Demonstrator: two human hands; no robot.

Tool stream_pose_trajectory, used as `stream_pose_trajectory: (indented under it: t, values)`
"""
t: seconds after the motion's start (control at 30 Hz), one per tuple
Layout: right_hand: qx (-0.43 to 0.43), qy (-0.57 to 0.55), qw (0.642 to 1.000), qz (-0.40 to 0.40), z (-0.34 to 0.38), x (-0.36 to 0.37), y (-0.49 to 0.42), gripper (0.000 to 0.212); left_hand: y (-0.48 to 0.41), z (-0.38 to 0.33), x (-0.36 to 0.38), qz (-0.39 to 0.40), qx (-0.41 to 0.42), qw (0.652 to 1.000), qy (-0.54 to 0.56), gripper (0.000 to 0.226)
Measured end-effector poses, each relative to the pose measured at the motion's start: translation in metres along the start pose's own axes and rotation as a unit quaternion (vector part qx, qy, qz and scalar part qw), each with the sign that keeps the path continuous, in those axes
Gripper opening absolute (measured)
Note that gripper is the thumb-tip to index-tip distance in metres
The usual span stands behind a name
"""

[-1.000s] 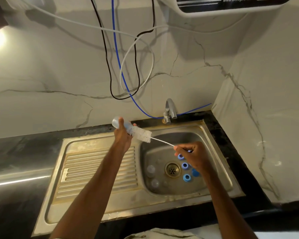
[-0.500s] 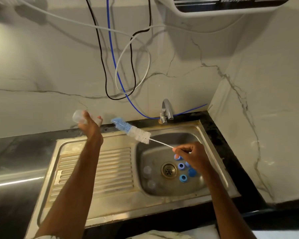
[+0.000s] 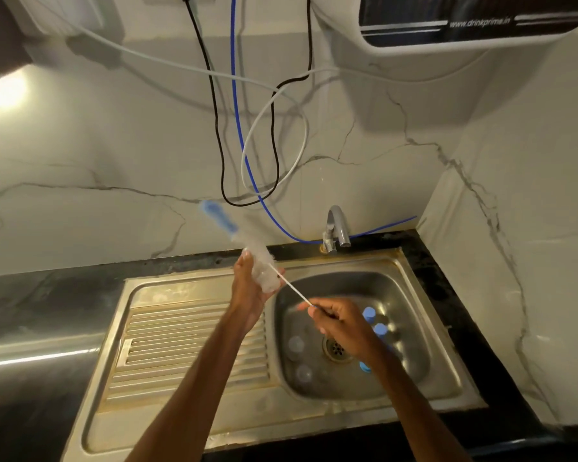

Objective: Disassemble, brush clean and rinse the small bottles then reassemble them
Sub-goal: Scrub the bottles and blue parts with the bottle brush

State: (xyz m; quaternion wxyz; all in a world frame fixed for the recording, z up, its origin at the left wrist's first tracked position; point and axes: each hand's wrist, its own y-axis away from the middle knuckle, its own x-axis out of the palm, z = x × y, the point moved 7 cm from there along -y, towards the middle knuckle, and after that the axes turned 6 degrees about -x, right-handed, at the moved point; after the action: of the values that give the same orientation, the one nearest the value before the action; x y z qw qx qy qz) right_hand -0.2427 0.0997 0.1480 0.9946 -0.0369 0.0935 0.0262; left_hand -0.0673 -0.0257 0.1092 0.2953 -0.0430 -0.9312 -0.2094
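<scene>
sink: steel sink set in a dark counter; ribbed drainboard on the left, basin on the right.
basin contents: clear bottles lie left of the drain; blue caps lie right of it, partly hidden by the right wrist.
right hand: right hand is over the basin, its fingers clenched in a pinch on the thin wire end of the brush.
left hand: left hand is raised over the basin's back-left corner, fingers wrapped around a small clear bottle.
brush: brush slants up and left from the right hand; white bristles sit at the bottle and the blue tip sticks out above the left hand. It's blurred, so cannot tell if the bristles are inside the bottle or beside it.
tap: tap at the basin's back edge, no water visible.
wall: marble wall with a blue tube, a black cable and a white tube hanging; a water purifier at top right.
</scene>
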Motion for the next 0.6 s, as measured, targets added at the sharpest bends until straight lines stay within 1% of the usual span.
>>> stream_pose_trajectory:
  t: [0.03, 0.07, 0.1, 0.13, 0.2, 0.23, 0.27, 0.33, 0.37, 0.47, 0.5, 0.6]
  values:
    - [0.020, -0.012, 1.000, -0.004, -0.001, 0.001, -0.001, 0.022, 0.000, -0.005, -0.001, -0.001, 0.015, 1.000, 0.004, 0.049]
    - [0.039, -0.018, 0.999, -0.009, -0.004, 0.001, -0.002, 0.025, -0.001, -0.011, -0.005, -0.019, 0.027, 0.999, 0.015, 0.060]
    - [0.052, -0.017, 0.998, -0.013, -0.007, 0.000, 0.000, 0.028, -0.004, -0.018, -0.012, -0.043, 0.039, 0.998, 0.027, 0.066]
    - [0.057, -0.005, 0.998, -0.012, -0.008, 0.000, 0.002, 0.031, -0.004, -0.026, -0.018, -0.070, 0.053, 0.996, 0.032, 0.066]
    - [0.055, 0.024, 0.998, -0.005, -0.008, 0.003, 0.009, 0.036, 0.000, -0.036, -0.021, -0.112, 0.077, 0.991, -0.005, 0.054]
    - [0.055, 0.028, 0.998, -0.006, -0.007, 0.004, 0.010, 0.038, 0.004, -0.038, -0.014, -0.110, 0.085, 0.989, -0.049, 0.048]
    - [0.057, 0.021, 0.998, -0.014, -0.006, 0.005, 0.009, 0.039, 0.009, -0.035, -0.003, -0.091, 0.092, 0.987, -0.098, 0.045]
    - [0.064, -0.011, 0.997, -0.031, 0.000, 0.006, 0.005, 0.039, 0.020, -0.028, 0.016, -0.051, 0.112, 0.980, -0.158, 0.046]
    - [0.072, -0.025, 0.997, -0.028, 0.001, 0.008, 0.005, 0.039, 0.025, -0.031, 0.019, -0.054, 0.127, 0.978, -0.155, 0.049]
    - [0.113, -0.051, 0.992, 0.011, -0.003, 0.023, 0.022, 0.041, 0.017, -0.057, 0.003, -0.107, 0.148, 0.980, -0.079, 0.051]
    - [0.117, -0.055, 0.991, 0.023, -0.002, 0.028, 0.028, 0.042, 0.014, -0.064, 0.000, -0.114, 0.156, 0.978, -0.073, 0.051]
    - [0.108, -0.074, 0.991, 0.018, 0.011, 0.030, 0.024, 0.041, 0.021, -0.053, 0.016, -0.089, 0.163, 0.976, -0.116, 0.046]
